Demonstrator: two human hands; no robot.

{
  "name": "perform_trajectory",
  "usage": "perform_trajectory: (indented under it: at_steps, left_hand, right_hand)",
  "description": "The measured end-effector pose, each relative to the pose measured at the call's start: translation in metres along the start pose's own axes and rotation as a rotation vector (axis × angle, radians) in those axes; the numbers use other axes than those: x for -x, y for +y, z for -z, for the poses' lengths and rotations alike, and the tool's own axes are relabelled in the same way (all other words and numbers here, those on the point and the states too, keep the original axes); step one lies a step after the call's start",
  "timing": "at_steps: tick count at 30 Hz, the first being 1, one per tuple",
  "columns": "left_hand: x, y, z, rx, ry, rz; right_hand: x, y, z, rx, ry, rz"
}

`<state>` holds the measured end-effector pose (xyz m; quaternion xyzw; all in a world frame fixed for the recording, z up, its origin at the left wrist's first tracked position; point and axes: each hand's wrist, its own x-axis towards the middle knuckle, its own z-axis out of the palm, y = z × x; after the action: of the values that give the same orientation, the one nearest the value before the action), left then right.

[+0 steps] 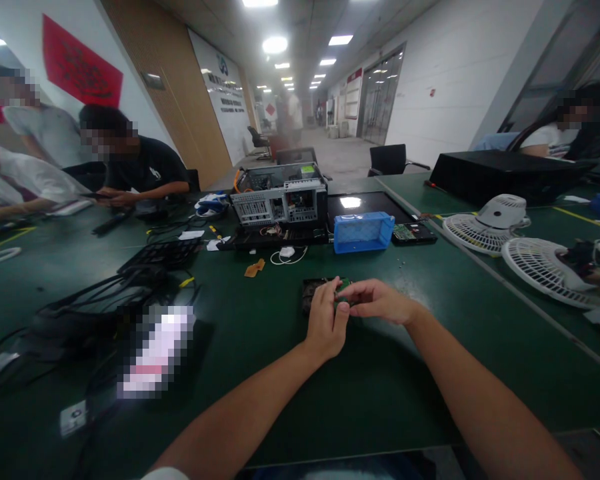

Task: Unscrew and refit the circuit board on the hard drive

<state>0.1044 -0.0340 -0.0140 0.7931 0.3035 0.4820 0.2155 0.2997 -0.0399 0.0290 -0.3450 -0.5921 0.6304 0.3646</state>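
Two hands: left hand (pixel 326 325) + right hand (pixel 381 303), both bare, tog. at small dark unit (pixel 309 298) w/ green board (pixel 345 285) at its R side.
Left grasp: fingers nearly straight across the unit, thumb up beside the board; looks like steadying — how firm, can't tell.
Right grasp: thumb + fingertips curled in at board's edge, prob. a pinch; contact pt hidden, can't tell for sure.
Unit loc.: mid green tabletop (pixel 380 413), this side of blue bin (pixel 364 242) & open PC case (pixel 254 211), touching neither.
Step (judged): close fingerwork on the board, L bracing, R working; detail too small to say more.
Next move (judged): calls for steady L hand + light R touch at board's edge, no hard prying — thin parts could bend.
Nearby: brown scraps (pixel 255 268) L of unit; white fan covers (pixel 473 235) far R.
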Motion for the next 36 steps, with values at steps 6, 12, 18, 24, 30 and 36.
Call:
perform_trajectory:
  at_steps: [6, 12, 18, 24, 30, 36]
  left_hand:
    - [0.000, 0.007, -0.006, -0.253, -0.176, -0.026]
    - [0.001, 0.006, -0.007, -0.305, -0.391, -0.145]
    - [0.003, 0.003, -0.008, -0.396, -0.393, -0.108]
    - [0.003, -0.001, -0.009, -0.370, -0.372, -0.089]
    - [0.003, 0.000, -0.008, -0.380, -0.386, -0.089]
    - [0.001, 0.001, -0.006, -0.387, -0.406, -0.076]
  right_hand:
    - [0.014, 0.016, 0.079, 0.413, 0.766, -0.033]
    - [0.043, 0.039, 0.140, 1.271, 1.187, -0.474]
    - [0.041, 0.046, 0.140, 1.402, 1.005, -0.469]
    - [0.034, 0.045, 0.133, 1.428, 0.977, -0.505]
    - [0.033, 0.047, 0.133, 1.441, 1.015, -0.544]
    - [0.031, 0.046, 0.135, 1.425, 1.045, -0.587]
